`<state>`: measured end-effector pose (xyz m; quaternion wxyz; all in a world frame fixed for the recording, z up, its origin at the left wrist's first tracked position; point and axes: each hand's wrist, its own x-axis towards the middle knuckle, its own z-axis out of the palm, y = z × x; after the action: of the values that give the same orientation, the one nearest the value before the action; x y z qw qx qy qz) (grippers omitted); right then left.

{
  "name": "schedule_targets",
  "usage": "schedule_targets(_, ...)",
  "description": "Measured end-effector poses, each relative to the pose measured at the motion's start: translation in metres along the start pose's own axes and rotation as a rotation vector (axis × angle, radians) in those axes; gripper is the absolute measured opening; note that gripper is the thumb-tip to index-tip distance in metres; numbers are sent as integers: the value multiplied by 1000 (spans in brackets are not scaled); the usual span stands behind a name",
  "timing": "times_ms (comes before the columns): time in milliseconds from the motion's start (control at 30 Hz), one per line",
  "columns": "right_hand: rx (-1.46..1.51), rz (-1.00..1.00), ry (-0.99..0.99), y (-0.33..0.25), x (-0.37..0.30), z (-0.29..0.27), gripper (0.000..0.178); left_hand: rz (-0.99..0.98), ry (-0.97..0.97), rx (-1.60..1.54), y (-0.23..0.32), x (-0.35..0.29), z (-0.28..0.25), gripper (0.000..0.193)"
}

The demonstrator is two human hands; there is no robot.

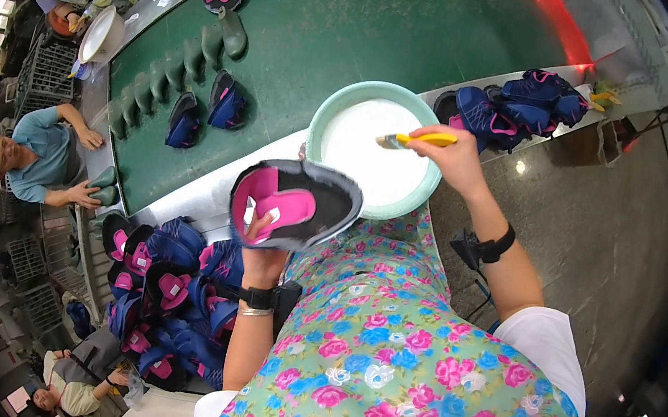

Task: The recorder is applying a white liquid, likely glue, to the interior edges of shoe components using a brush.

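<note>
Both of my hands are full: my right hand (460, 158) grips a flat paintbrush with a yellow handle (434, 138) between thumb and fingers, and my left hand (262, 258) holds up a black fabric shoe with a bright pink lining (292, 205). Part of that hand reaches into the shoe's opening; the rest is hidden beneath it. The shoe is slightly blurred, tilted so that I look into its pink inside, and it overlaps the near left rim of a round pale green basin (317, 126). White liquid (363, 166) covers the basin's bottom. The brush's bristles point left above it; I cannot tell whether they touch the surface.

Beyond the basin runs a broad green belt (314, 37), with a row of dark green foot-shaped forms (176, 70) along its left part and two navy shoes (228, 103) close by. A large pile of navy and pink shoes (175, 297) lies beside my left forearm, and a smaller heap of navy shoes (516, 106) sits right of the basin. At the far left, a person in a teal shirt (41, 157) rests one hand on another green form (103, 187).
</note>
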<state>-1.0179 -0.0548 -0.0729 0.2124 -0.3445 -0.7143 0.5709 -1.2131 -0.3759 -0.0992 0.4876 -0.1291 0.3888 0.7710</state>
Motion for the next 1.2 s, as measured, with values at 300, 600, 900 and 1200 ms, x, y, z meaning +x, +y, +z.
schedule_targets(300, -443, 56, -18, 95, 2, 40, 18, -257, 204, -135, -21, -13, -11, 27)
schedule_targets(600, -549, 114, -17, 72, -6, 26, 19, -593, 249, -139, -61, 18, -11, 33)
schedule_targets(900, 278, 21, -384, -42, -1, 17, 18, -759, 61, -83, -79, 29, 56, 36)
schedule_targets(1200, 265, 206, -382, -39, 17, 10, 16, -764, 45, -27, -75, 36, 53, 33)
